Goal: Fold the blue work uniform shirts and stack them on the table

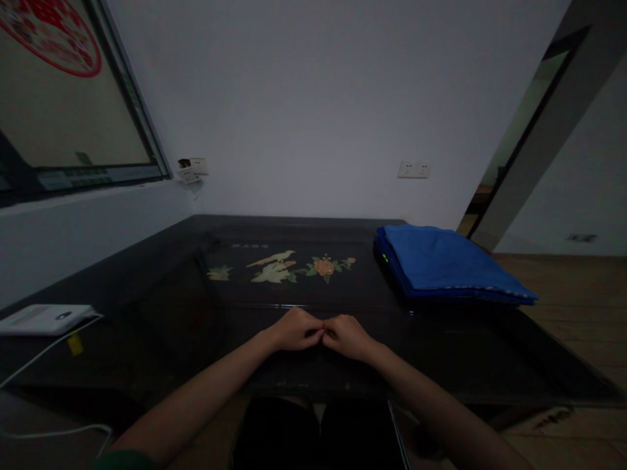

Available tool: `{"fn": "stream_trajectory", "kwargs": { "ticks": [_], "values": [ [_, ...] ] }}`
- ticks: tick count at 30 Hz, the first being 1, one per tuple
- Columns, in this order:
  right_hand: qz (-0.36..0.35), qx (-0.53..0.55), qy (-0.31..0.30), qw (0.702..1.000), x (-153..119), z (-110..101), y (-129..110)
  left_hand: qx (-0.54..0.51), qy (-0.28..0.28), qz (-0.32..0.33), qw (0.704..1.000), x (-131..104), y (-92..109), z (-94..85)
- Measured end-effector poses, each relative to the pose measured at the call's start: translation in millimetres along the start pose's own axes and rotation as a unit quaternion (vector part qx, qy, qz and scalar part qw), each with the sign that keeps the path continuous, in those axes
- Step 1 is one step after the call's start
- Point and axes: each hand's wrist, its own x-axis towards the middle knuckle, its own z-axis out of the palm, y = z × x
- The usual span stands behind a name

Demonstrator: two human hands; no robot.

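My left hand point(298, 329) and my right hand point(349, 336) rest near the front edge of a glossy black table point(313, 365). Both are closed with curled fingers, and their knuckles and thumbs meet in the middle. Nothing shows in either one. Beyond them, a bird-and-flower picture point(277, 269) decorates the tabletop. A folded stack of blue cloth point(448, 261) lies to the right, apart from my hands, partly over darker blue layers.
At the left edge of the table lies a white device point(46, 320), with a white cable point(53, 343) and a yellow tag point(75, 344). Wall sockets point(414, 170) sit above the back edge. A window point(83, 111) is on the left, a doorway point(519, 130) on the right.
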Motion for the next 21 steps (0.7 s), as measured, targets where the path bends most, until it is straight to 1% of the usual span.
{"fn": "stream_trajectory", "kwargs": {
  "ticks": [5, 14, 17, 19, 21],
  "values": [
    [0.003, -0.007, -0.001, 1.000, -0.9, -1.1, -1.3, 0.005, -0.005, 0.000, 1.000, -0.7, -0.5, 0.2],
    [0.011, -0.019, -0.008, 1.000, 0.3, 1.3, 1.9, 0.010, 0.006, 0.010, 1.000, -1.2, -2.5, 3.3],
    [0.013, -0.011, -0.010, 1.000, -0.2, -1.1, -1.0, 0.008, 0.012, 0.018, 1.000, -0.8, -3.3, 4.7],
    [0.018, 0.007, -0.011, 1.000, -5.6, -5.6, -4.3, 0.011, 0.013, 0.017, 1.000, -0.4, -2.9, 4.4],
    [0.026, 0.052, -0.017, 0.998, -19.1, -12.6, -5.1, 0.020, 0.013, 0.013, 1.000, 0.0, -1.9, 3.0]
  ]
}}
